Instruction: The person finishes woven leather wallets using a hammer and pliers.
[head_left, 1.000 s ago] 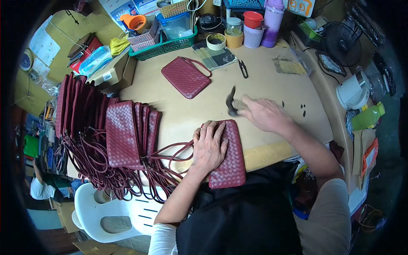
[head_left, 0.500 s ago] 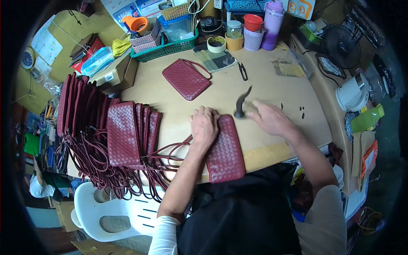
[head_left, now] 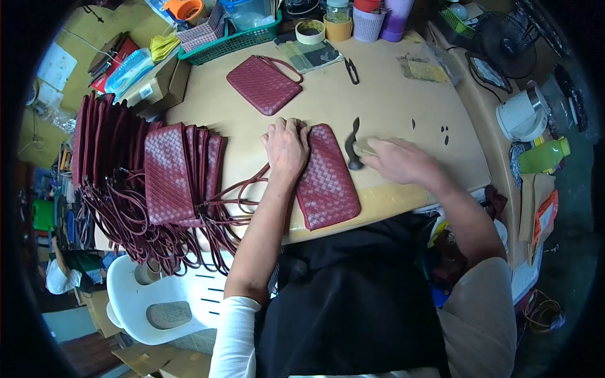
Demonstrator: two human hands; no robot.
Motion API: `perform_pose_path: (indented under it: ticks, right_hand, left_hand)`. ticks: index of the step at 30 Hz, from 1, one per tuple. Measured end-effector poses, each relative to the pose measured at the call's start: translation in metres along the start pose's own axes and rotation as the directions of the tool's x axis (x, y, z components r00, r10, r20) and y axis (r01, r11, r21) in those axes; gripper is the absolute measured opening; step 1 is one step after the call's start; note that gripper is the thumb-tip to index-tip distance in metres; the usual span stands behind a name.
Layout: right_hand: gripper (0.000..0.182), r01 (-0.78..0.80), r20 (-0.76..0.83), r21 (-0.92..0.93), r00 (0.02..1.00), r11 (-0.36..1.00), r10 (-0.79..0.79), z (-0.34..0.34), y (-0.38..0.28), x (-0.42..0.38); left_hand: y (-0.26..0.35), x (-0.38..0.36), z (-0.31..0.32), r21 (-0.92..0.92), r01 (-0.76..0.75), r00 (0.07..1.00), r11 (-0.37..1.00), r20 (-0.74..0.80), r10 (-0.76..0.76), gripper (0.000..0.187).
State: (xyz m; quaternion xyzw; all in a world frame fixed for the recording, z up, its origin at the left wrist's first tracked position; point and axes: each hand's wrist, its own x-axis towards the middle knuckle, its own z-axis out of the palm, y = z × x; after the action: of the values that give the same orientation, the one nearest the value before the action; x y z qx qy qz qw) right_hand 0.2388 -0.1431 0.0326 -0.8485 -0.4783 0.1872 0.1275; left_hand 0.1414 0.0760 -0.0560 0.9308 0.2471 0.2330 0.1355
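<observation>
While resting the curled left hand [head_left: 287, 150] against a flat burgundy woven-textured pouch [head_left: 328, 179] on the tan tabletop [head_left: 378, 82], cannot tell whether pinching; clasping a dark curved-headed hammer [head_left: 353, 151] in the right hand [head_left: 400, 164]. Seemingly mid-hammering, calling for fingers kept clear.

The pouch [head_left: 328, 179] is dark red with a woven pattern and paler sheen patches, a flat, rounded rectangle. It lies tilted on the table [head_left: 391, 107], its upper left edge at the left hand's [head_left: 287, 150] curled fingers, the rest reaching toward the person from there. The hammer [head_left: 353, 148] has a dark, curved head, just beyond the right hand's [head_left: 397, 162] grip, beside the pouch's right edge; its handle is blurred within that grip.
</observation>
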Motion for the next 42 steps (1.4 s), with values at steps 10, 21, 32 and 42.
perform_pose_path:
  ticks: [10, 21, 32, 42]
  right_hand:
    - [0.034, -0.096, 0.042, 0.126, 0.995, 0.987, 0.091, 0.001, -0.033, -0.11]
    - [0.033, -0.121, 0.007, 0.084, 0.993, 0.989, 0.121, 0.025, -0.049, -0.094]
    - [0.033, -0.448, -0.434, 0.141, 0.774, 0.883, 0.462, 0.031, 0.051, -0.032]
    - [0.035, -0.437, -0.403, 0.156, 0.79, 0.886, 0.461, 0.024, 0.039, -0.032]
  left_hand:
    - [0.0, 0.0, 0.002, 0.015, -0.017, 0.999, 1.0, -0.031, 0.018, 0.022]
    - [0.001, -0.003, -0.003, 0.015, -0.008, 1.0, 1.0, -0.027, 0.008, 0.025]
    - [-0.022, 0.012, -0.173, -0.289, -0.051, 0.985, 0.956, 0.145, 0.096, 0.034]
    - [-0.067, -0.041, -0.239, -0.93, -0.024, 0.93, 0.366, -0.155, -0.332, 0.032]
